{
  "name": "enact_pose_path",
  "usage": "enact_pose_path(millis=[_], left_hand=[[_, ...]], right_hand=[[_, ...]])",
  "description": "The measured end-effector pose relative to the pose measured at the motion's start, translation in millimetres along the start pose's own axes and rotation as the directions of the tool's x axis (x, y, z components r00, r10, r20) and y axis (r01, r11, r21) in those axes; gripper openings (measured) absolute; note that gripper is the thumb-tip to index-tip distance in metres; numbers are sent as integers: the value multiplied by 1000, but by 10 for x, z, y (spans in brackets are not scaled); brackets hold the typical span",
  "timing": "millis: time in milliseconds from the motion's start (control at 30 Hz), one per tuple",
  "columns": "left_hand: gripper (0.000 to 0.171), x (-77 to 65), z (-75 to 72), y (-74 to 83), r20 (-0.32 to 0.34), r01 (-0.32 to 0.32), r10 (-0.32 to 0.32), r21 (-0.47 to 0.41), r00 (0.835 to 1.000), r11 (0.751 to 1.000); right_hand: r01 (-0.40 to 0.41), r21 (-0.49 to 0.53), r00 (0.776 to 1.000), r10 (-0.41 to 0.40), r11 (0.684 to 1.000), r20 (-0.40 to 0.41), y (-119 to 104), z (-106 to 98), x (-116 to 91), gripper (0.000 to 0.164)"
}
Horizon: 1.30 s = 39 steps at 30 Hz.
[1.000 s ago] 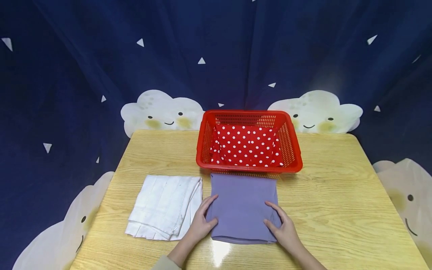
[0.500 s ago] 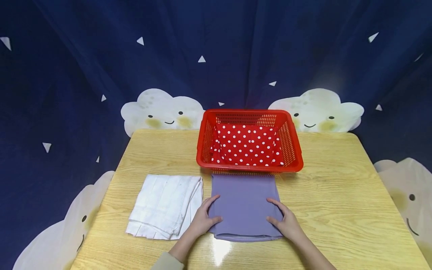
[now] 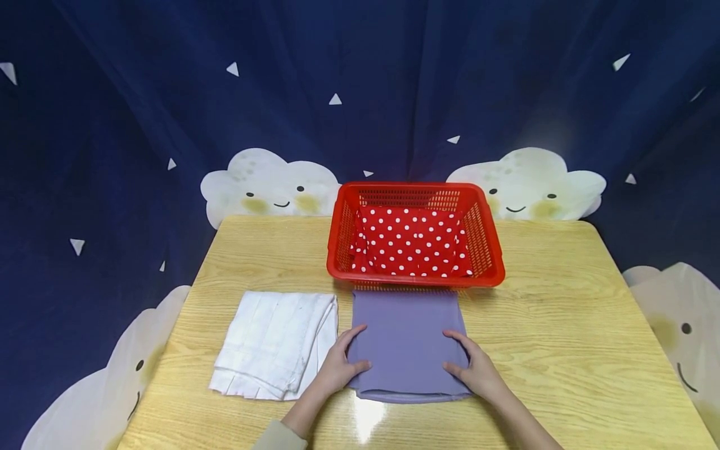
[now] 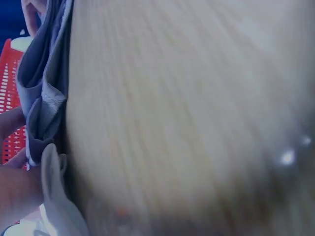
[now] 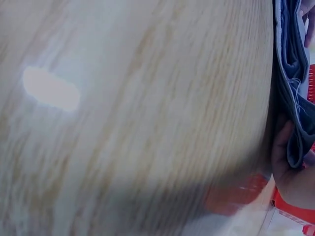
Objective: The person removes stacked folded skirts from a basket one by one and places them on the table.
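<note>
A folded purple cloth (image 3: 405,344) lies flat on the table just in front of the red basket. By its left side edge the left hand (image 3: 339,364) holds it, with a fingertip and the thumb on top. Opposite, the right hand (image 3: 477,369) grips the right side edge in the same way; the remaining fingers are hidden in the head view. Stacked layers of the purple cloth (image 4: 47,93) show in the left wrist view. In the right wrist view, part of the right hand (image 5: 290,172) reaches beneath the layered edge.
A white folded cloth (image 3: 275,344) lies to the left of the purple one. The red plastic basket (image 3: 416,280) stands behind, with red polka-dot fabric (image 3: 410,240) inside. Wooden tabletop (image 3: 574,337) extends to the right; a dark blue curtain (image 3: 382,81) hangs behind.
Both hands have shifted slightly to the right, and the purple cloth's near edge has moved with them. Over the last half second almost nothing differs.
</note>
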State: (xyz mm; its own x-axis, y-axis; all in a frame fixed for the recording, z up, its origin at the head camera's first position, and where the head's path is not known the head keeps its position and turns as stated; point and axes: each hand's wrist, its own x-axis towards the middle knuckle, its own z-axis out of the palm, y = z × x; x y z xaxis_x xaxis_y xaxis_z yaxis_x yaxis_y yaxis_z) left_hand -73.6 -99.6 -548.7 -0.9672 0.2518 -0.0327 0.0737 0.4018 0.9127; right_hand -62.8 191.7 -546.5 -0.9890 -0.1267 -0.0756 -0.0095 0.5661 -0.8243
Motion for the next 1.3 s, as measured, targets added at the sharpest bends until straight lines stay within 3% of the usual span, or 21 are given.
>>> enact_pose_path(millis=[133,300,400,500,633,800,933,1100,1200,1300], left_hand=[[70,-6,-28,85,45,38,-39,23,998,999],[64,15,-147,289,111,74,-86,107,990,992],[61,48,-259,411,137,61,-86,173,987,983],[59,109,-372,529,164,41,-71,177,984,983],[52,247,-493,671,164,-12,-21,198,986,980],[44,476,-575,836,90,-117,95,296,991,948],[40,718,-583,887,2,-191,203,360,979,913],[41,1052,-558,844,-56,-250,313,478,948,842],[44,1239,-540,798,-69,-270,360,533,931,802],[48,1413,-531,748,-78,-270,378,567,923,778]], right_hand=[[-4,-47,998,6,999,55,-49,-56,-1,56],[18,-207,974,29,978,225,-241,-297,17,58],[40,-285,947,55,958,317,-408,-494,43,60],[81,-325,928,48,942,369,-569,-692,100,63],[181,-353,929,-41,918,368,-762,-919,222,57],[296,-381,946,-213,876,245,-895,-1101,400,46],[315,-366,947,-313,876,68,-873,-1156,575,43],[354,-352,895,-424,866,-143,-745,-1093,847,49],[353,-354,862,-449,866,-238,-673,-1048,1020,56],[333,-344,849,-438,878,-296,-616,-1019,1207,59]])
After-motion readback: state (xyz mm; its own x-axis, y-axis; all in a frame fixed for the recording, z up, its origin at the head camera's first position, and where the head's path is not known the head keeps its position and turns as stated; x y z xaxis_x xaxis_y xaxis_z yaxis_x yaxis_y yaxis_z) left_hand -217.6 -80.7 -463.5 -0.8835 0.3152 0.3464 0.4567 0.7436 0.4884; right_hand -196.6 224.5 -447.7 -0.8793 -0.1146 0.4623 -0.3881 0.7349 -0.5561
